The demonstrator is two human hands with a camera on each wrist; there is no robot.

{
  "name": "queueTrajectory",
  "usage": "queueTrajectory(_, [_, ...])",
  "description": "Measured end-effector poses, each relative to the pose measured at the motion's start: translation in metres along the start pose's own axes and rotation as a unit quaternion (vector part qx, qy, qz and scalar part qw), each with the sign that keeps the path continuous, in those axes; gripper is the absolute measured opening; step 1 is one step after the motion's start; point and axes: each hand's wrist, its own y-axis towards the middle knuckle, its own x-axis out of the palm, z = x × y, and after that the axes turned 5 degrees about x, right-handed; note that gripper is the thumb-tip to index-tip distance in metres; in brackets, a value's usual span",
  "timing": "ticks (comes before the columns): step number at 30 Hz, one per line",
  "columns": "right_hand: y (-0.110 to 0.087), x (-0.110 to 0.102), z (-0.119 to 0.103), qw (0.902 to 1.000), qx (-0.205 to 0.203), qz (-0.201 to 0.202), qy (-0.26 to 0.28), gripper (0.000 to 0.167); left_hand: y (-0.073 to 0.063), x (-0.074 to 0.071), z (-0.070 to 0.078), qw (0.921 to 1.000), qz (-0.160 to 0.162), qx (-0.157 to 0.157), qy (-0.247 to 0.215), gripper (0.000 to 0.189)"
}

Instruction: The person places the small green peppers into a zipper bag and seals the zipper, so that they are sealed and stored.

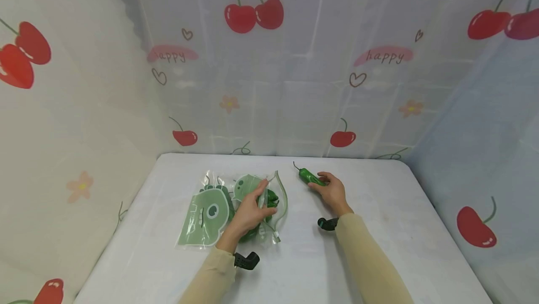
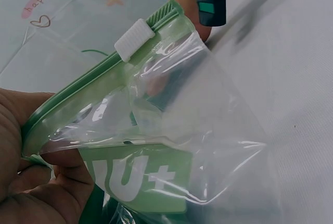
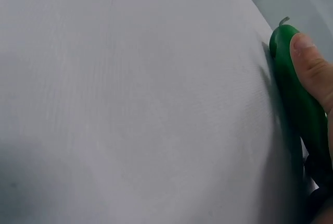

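My left hand (image 1: 249,213) grips the edge of a clear zip bag (image 2: 218,130) with a green zip strip (image 2: 99,70) and a white slider (image 2: 134,40). In the head view the zip strip bows out to the right, and green peppers (image 1: 273,197) show through the plastic beside my fingers. My right hand (image 1: 334,194) holds a long green pepper (image 1: 309,176) between thumb and fingers, low over the white table, its thin stem pointing away to the left. The right wrist view shows the thumb (image 3: 309,60) along the pepper's side.
Left of my left hand lies clear plastic with a green cartoon dinosaur print (image 1: 210,215). The white table (image 1: 294,266) meets a cherry-patterned curtain (image 1: 290,84) at the back and sides. A black wrist device (image 1: 327,223) sits on my right wrist.
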Motion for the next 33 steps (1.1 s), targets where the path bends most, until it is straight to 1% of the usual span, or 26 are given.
queueTrajectory(6, [0.003, 0.002, 0.002, 0.9996, -0.013, 0.002, -0.024, 0.066, 0.001, -0.001, 0.002, 1.0000, 0.000, 0.000, 0.006, 0.091])
queueTrajectory(11, [0.002, 0.004, 0.007, 0.9964, -0.034, 0.004, -0.077, 0.067, 0.001, -0.001, 0.001, 1.0000, 0.000, 0.002, 0.002, 0.090])
queueTrajectory(13, [0.001, 0.005, 0.007, 0.9952, -0.038, 0.007, -0.090, 0.067, 0.001, -0.001, 0.001, 1.0000, -0.001, 0.001, 0.002, 0.090])
queueTrajectory(19, [-0.003, 0.006, 0.010, 0.9938, -0.045, 0.009, -0.101, 0.065, 0.000, 0.000, 0.000, 1.0000, 0.000, -0.001, -0.001, 0.089])
queueTrajectory(21, [-0.004, 0.007, 0.011, 0.9921, -0.055, 0.014, -0.112, 0.065, 0.000, 0.000, -0.001, 1.0000, 0.000, 0.000, -0.002, 0.090])
queueTrajectory(24, [-0.005, 0.008, 0.014, 0.9879, -0.081, 0.024, -0.130, 0.064, 0.000, 0.000, -0.002, 1.0000, 0.000, 0.001, 0.000, 0.090])
queueTrajectory(28, [-0.006, 0.009, 0.018, 0.9841, -0.107, 0.034, -0.137, 0.062, -0.001, 0.000, -0.001, 1.0000, 0.001, -0.001, -0.001, 0.091])
queueTrajectory(31, [-0.009, 0.008, 0.019, 0.9837, -0.111, 0.035, -0.137, 0.057, -0.001, 0.001, 0.000, 1.0000, 0.003, -0.001, -0.003, 0.090])
queueTrajectory(33, [-0.011, 0.008, 0.019, 0.9851, -0.106, 0.034, -0.131, 0.054, -0.002, 0.002, 0.000, 1.0000, 0.004, -0.002, -0.003, 0.090])
